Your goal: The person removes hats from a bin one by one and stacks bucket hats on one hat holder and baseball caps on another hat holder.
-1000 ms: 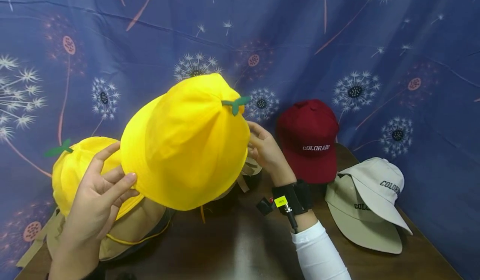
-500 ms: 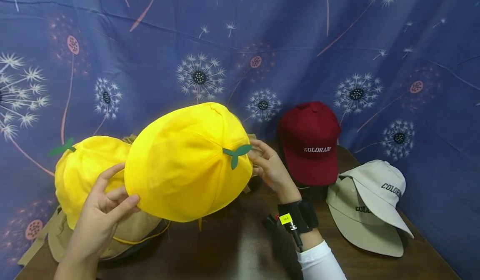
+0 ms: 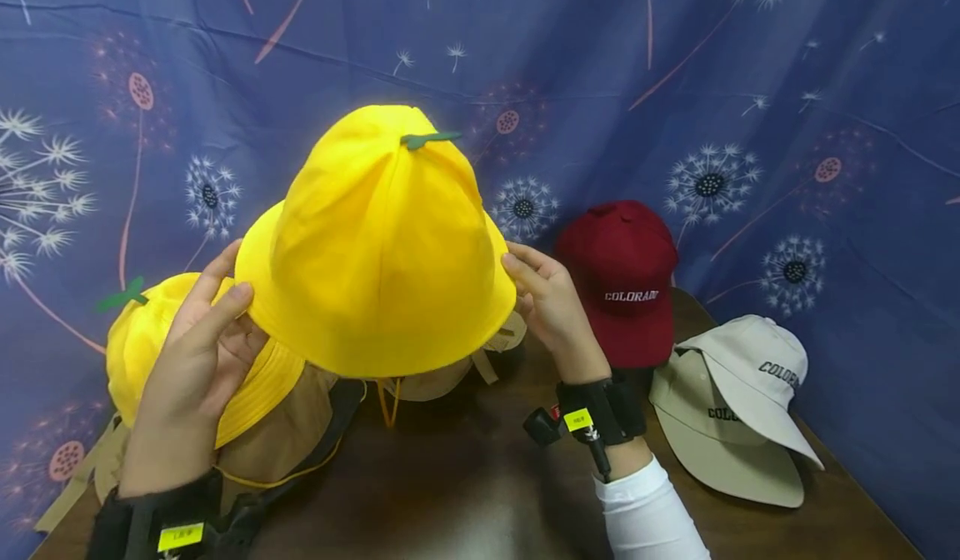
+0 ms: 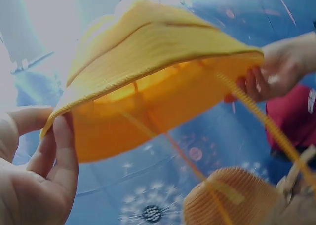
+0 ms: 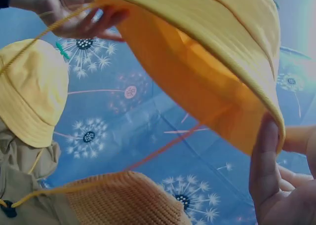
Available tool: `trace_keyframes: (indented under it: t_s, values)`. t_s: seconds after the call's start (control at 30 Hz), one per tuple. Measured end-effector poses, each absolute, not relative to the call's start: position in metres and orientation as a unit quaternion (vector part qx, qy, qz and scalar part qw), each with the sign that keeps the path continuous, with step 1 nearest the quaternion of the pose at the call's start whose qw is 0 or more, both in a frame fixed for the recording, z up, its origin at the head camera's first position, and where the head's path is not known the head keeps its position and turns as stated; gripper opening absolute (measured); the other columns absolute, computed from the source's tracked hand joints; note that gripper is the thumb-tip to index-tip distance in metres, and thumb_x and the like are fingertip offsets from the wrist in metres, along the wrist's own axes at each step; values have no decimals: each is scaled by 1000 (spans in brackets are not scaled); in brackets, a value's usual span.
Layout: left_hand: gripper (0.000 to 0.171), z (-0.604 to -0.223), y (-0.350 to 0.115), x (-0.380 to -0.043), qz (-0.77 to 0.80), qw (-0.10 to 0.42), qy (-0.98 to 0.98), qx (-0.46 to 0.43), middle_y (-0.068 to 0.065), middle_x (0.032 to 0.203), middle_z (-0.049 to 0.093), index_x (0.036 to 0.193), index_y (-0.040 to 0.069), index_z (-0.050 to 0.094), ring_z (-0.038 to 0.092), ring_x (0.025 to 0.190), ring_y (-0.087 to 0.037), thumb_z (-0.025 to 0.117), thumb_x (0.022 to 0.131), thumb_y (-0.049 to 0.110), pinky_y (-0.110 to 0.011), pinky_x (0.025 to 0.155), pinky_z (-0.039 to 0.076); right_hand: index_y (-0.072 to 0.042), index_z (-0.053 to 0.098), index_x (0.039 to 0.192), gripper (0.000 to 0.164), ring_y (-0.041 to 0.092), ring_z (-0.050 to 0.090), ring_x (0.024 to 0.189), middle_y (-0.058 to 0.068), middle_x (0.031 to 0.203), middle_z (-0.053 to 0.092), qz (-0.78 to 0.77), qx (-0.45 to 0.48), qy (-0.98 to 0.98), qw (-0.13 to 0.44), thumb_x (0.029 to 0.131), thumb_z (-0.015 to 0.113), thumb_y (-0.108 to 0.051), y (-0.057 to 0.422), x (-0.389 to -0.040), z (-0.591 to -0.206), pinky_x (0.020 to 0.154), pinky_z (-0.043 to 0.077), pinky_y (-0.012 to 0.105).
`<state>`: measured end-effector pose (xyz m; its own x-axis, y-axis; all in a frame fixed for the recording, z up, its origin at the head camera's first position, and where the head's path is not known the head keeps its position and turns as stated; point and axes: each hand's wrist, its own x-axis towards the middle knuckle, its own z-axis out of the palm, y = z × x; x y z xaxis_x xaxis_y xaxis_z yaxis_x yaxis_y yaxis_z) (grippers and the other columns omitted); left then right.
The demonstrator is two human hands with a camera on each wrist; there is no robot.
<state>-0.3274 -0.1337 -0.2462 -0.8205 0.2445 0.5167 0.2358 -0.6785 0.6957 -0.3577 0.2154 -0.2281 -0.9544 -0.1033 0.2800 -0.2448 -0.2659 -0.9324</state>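
A yellow bucket hat (image 3: 382, 252) with a green leaf sprout on its crown is held up in the air between both hands. My left hand (image 3: 198, 347) pinches the brim at its left side, thumb on the outside and fingers beneath. On the opposite side, my right hand (image 3: 551, 306) pinches the brim too. From below, the left wrist view shows the open underside of the yellow bucket hat (image 4: 163, 101) and its yellow chin cord (image 4: 266, 121) hanging down. Both hands also appear at the brim in the right wrist view, the right hand (image 5: 286, 180) near the camera.
A second yellow hat (image 3: 150, 335) sits on tan hats at the left. A red Colorado cap (image 3: 618, 285) stands at the back right, beside a white cap (image 3: 765, 368) overlapping a khaki cap (image 3: 720, 435). A brown knitted hat (image 5: 128, 200) lies beneath. Dandelion-print cloth (image 3: 600, 85) hangs behind the table (image 3: 450, 493).
The held hat dipped, then rose and tipped more upright, its sprout now at the top. Both hands moved along with it, keeping their grip on the brim.
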Motion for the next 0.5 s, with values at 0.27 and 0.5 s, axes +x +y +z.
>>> trace_keyframes:
  t_s: [0.27,0.5]
  values:
    - [43,-240,-115,-380,945,116,220,214,-5,116,66,140,18,43,68,100,-19,43,100,5,-29,85,58,5,44,139,44,5,61,83,-2,104,62,812,88,-571,84,100,50,-16,216,-393,-224,71,54,15]
    - [27,-254,-104,-419,950,142,242,139,-2,104,68,123,16,58,67,91,-15,50,98,8,-23,75,58,3,48,136,42,5,61,83,-2,101,62,830,33,-549,96,98,52,-15,223,-426,-240,70,53,14]
